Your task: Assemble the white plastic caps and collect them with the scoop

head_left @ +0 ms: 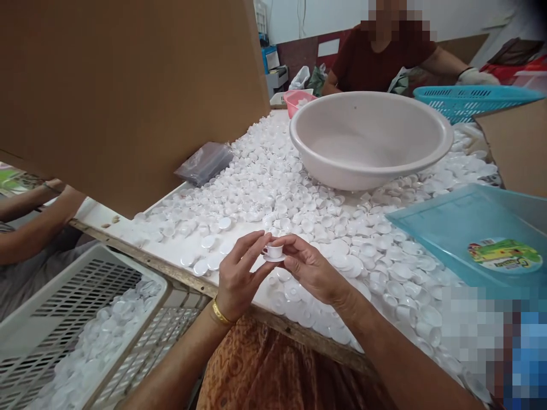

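Observation:
Over the table's front edge, a tiny white toy cup sits on a small white saucer, the two together between my fingers. My left hand, with a gold bracelet at its wrist, pinches the saucer and cup from the left. From the right, my right hand has its thumb low by the saucer and its index finger at the cup's rim. Loose white cups and saucers lie heaped all around on the table behind and beside my hands.
A large pale basin stands on the pile. To the right lie a teal plastic lid and a blue basket. Cardboard rises at the left, above a crate of white pieces. Co-workers sit across and at far left.

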`<state>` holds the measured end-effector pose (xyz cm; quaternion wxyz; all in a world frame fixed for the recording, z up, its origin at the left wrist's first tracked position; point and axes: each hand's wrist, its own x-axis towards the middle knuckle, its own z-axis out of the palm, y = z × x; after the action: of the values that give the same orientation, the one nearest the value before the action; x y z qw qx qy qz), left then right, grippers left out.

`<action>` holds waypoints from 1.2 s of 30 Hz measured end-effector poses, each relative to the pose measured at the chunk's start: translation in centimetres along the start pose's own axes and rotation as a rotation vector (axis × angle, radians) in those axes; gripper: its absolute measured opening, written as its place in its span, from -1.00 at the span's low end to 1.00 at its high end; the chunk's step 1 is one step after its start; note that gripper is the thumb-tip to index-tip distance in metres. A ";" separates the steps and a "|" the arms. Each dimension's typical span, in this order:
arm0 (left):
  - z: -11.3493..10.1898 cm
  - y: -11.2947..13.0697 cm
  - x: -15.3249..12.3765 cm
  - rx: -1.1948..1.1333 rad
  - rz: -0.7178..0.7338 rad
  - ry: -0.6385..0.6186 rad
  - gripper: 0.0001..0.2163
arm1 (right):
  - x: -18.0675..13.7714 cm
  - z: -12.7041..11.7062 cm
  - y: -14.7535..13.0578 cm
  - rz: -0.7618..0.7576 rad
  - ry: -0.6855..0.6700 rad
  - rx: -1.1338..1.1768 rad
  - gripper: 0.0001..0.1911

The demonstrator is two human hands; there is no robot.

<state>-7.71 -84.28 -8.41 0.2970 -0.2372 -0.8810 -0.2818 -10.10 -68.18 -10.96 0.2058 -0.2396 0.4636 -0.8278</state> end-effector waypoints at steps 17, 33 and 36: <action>1.2 2.4 -0.2 -0.263 -0.546 -0.057 -0.83 | -0.2 -0.2 1.4 0.138 0.146 -0.107 -0.78; -0.5 -6.3 0.6 0.334 -0.485 -0.619 -0.75 | 0.3 -2.3 0.5 0.185 0.468 -0.598 -0.62; -0.2 -7.2 0.5 0.375 -0.466 -0.632 -0.73 | 0.1 -2.7 0.3 0.233 0.364 -0.890 -0.75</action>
<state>-12.16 -89.51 -10.52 -0.0210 -0.0488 -0.9945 -0.0901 -11.71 -66.62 -12.46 0.0904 -0.1025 0.8243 -0.5495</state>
